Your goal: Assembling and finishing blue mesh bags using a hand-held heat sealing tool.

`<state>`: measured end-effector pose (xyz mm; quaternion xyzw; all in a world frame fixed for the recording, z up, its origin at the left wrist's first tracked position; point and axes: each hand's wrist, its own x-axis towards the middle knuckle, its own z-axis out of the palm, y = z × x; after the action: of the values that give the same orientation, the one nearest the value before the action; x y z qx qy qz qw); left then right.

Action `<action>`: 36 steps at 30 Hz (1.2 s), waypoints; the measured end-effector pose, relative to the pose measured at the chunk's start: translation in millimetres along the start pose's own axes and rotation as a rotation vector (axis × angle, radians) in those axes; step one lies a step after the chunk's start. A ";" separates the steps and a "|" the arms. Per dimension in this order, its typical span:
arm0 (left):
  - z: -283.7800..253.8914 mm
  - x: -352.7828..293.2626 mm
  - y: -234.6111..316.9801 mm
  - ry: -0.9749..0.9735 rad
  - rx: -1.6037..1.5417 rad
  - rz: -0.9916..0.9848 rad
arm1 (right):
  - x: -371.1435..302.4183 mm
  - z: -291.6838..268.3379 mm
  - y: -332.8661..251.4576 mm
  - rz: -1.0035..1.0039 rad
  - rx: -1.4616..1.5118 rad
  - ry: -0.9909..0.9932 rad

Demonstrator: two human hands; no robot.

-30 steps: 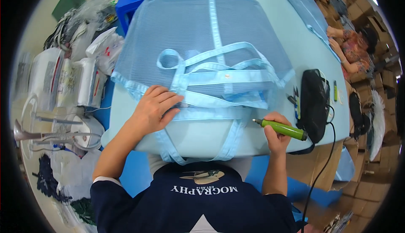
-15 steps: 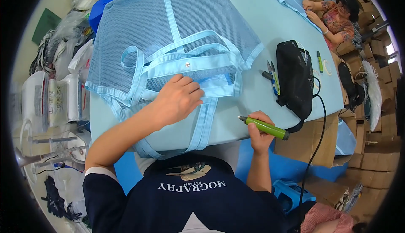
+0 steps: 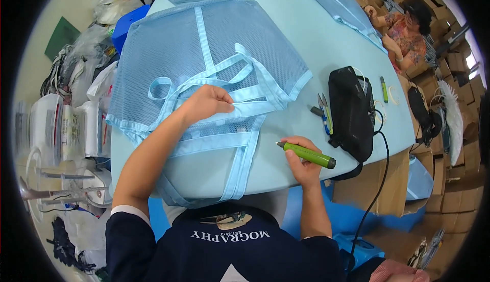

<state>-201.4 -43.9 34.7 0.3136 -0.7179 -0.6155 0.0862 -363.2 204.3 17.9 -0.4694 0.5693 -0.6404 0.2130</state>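
A blue mesh bag (image 3: 163, 44) with light blue fabric trim and straps lies spread on the table before me. My left hand (image 3: 208, 103) rests on its upper band, the fingers closed on the fabric edge. Below that hand, a second trim strip and paired straps (image 3: 238, 172) run down toward the table's near edge. To the right of the bag, my right hand (image 3: 304, 168) is wrapped round a thick green marker pen (image 3: 314, 156). Its white tip points left toward the bag, apart from the fabric.
Right of the bag lie scissors (image 3: 324, 109), a dark cap-like piece (image 3: 316, 111) and a black mesh pouch (image 3: 349, 111). A cable hangs past the table edge. Another green marker (image 3: 384, 89) lies beyond. At the far right a person handles blue fabric (image 3: 347, 14). Cardboard boxes stand behind.
My left hand has moved up and left, drawing the bag's upper band away from the lower strip. The snap on the band is now out of sight. My right hand has shifted slightly left with the marker.
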 end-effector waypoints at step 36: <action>36.3 33.8 -7.2 0.066 0.884 0.727 | 110.6 65.3 72.2 -0.101 0.220 0.310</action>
<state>-244.1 -32.9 10.9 0.0716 -0.9657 -0.1777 0.1754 -378.8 61.6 -15.4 -0.3669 0.4978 -0.7732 0.1403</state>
